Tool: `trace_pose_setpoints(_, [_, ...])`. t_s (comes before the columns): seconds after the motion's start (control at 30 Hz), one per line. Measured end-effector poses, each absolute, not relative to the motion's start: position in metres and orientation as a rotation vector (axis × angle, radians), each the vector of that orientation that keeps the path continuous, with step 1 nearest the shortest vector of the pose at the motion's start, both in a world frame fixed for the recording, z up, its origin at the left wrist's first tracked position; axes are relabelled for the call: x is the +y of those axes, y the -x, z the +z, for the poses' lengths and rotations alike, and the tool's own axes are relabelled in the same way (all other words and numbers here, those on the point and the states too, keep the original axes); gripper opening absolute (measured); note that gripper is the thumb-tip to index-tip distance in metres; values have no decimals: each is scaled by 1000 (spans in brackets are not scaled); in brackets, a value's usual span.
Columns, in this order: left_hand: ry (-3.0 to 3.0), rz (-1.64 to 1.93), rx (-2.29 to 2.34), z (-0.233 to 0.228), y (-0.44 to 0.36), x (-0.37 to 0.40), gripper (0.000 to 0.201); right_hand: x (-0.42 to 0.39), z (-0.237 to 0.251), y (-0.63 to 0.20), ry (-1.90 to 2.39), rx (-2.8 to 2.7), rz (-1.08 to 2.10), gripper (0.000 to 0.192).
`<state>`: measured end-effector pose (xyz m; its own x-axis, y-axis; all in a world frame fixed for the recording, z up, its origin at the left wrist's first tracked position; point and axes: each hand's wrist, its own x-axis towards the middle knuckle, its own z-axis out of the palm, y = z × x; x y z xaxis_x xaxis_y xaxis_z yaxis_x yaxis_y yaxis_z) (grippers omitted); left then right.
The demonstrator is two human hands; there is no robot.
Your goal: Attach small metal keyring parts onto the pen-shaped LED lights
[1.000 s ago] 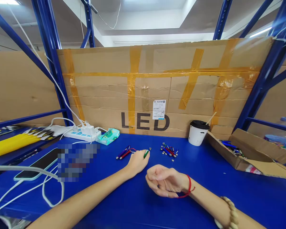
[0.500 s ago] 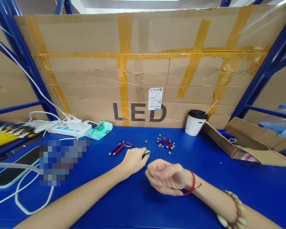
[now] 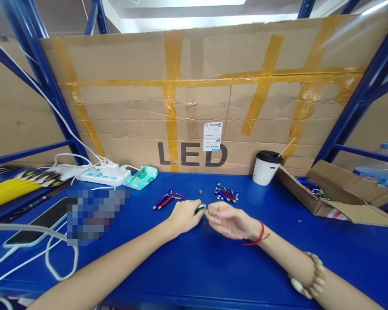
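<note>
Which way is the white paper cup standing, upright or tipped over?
Upright. The paper cup stands on its base on the blue table, black lid on top, a stick slanting out.

Blue bench (image 3: 194, 267). Left hand (image 3: 184, 216) closed around green penlight (image 3: 199, 208); right hand (image 3: 228, 220) palm-up, fingertips at its tip. Two penlights (image 3: 166, 200), loose parts (image 3: 226, 194), cup (image 3: 265, 168), carton (image 3: 334, 199) beyond.

L hand (image 3: 184, 216) fisted; R hand (image 3: 228, 220) loosely open, fingertips meeting.
</note>
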<state>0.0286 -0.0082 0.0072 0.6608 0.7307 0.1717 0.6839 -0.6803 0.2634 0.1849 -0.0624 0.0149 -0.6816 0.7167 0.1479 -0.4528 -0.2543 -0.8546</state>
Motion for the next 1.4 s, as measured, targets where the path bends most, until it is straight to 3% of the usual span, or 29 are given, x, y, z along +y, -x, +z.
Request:
trace_pose_setpoints(0.33, [-2927, 388, 955, 6, -23, -5, 33, -41, 34, -227, 595, -811, 1660, 17])
trace_pose_setpoints(0.73, [-3013, 353, 905, 5, -22, -3, 32, -43, 29, -215, 724, -841, 1540, 24])
trace_pose_setpoints(0.83, [-2986, 375, 904, 5, -22, -3, 33, -40, 28, -221, 959, -1046, 1250, 25])
trace_pose_setpoints(1.03, [-2889, 449, 991, 4, -20, -6, 30, -35, 17, -249, 1553, -1813, 103, 21])
trace_pose_setpoints(1.4, [-2876, 351, 926, 4, -21, -6, 26, -27, 4, -256, 1577, -2165, -3, 30])
